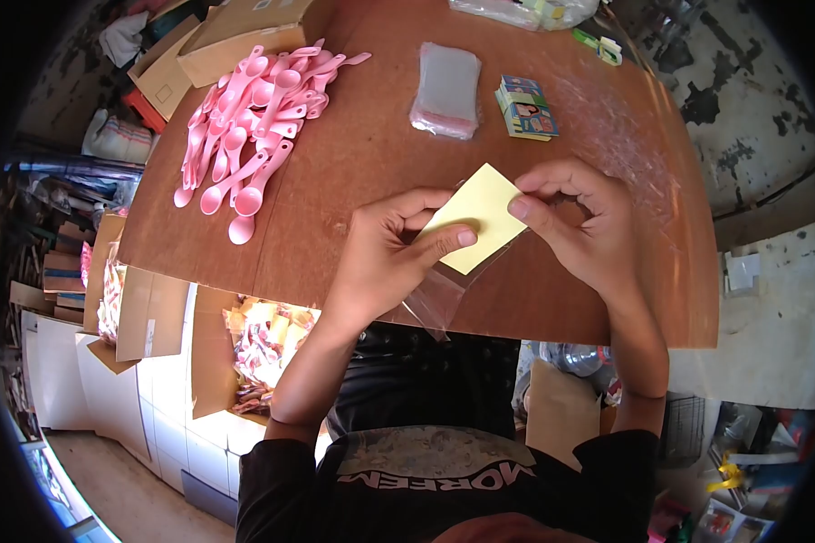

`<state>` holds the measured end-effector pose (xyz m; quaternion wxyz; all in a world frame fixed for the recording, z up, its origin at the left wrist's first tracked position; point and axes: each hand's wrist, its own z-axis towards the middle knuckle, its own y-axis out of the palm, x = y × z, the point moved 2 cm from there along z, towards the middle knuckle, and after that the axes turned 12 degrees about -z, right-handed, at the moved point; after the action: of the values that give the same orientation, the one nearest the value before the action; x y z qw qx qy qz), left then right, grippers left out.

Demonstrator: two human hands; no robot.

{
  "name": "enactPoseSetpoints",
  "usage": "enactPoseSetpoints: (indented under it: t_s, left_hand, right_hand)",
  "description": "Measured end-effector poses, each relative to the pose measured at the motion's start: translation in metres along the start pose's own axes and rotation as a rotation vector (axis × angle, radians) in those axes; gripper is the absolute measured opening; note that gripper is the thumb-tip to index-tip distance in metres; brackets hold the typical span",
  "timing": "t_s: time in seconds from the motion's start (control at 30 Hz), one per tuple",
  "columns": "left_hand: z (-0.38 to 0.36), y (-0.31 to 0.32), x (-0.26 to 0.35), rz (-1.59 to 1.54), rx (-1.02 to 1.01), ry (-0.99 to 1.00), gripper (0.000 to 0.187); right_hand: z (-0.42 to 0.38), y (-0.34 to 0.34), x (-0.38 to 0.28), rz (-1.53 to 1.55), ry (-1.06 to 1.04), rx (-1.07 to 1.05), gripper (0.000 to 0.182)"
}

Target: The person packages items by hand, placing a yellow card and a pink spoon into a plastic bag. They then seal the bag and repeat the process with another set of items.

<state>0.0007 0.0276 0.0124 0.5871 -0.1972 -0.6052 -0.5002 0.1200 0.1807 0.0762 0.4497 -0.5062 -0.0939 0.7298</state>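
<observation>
Yellow card (480, 210), head view: held up over the near part of the tabletop (353, 136), tilted. Left hand (397, 246) pinches it, thumb flat on top, fingers beneath. Right hand (587, 224) has thumb and forefinger pressed together at the card's right corner; cannot tell whether film is caught there too. Clear film (436, 300) shows under the card and reaches past the tabletop's near edge.

Step in hand, judged: bringing card and film together. Next move seems to call for a flat card, aligned edges and a light grip, lest the film crease.

Room: bare wood lies between left hand and the pink spoons (235, 138). Beyond the card stand a clear sleeve stack (448, 86) and printed card stack (527, 110), both apart from the hands. Loose film (620, 136) lies beyond the right hand.
</observation>
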Motion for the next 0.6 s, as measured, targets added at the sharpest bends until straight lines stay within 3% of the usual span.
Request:
enactPoseSetpoints:
  t_s: [0.13, 0.2, 0.43, 0.5, 0.6]
  left_hand:
    - [0.001, 0.002, 0.007, -0.038, -0.021, -0.009, 0.031]
    - [0.004, 0.004, 0.01, 0.044, -0.024, 0.087, 0.03]
    - [0.01, 0.008, 0.013, 0.16, -0.072, 0.094, 0.031]
    - [0.012, 0.009, 0.013, 0.252, -0.083, 0.22, 0.03]
    - [0.009, 0.014, 0.016, 0.201, -0.086, 0.246, 0.028]
  right_hand:
    - [0.003, 0.0, -0.003, -0.084, -0.092, -0.096, 0.01]
    - [0.006, 0.002, -0.007, -0.115, -0.233, -0.177, 0.014]
    - [0.013, -0.009, -0.013, -0.101, -0.171, -0.349, 0.023]
    - [0.017, -0.011, -0.016, -0.145, -0.246, -0.457, 0.028]
    - [0.018, -0.008, -0.013, -0.073, -0.225, -0.601, 0.03]
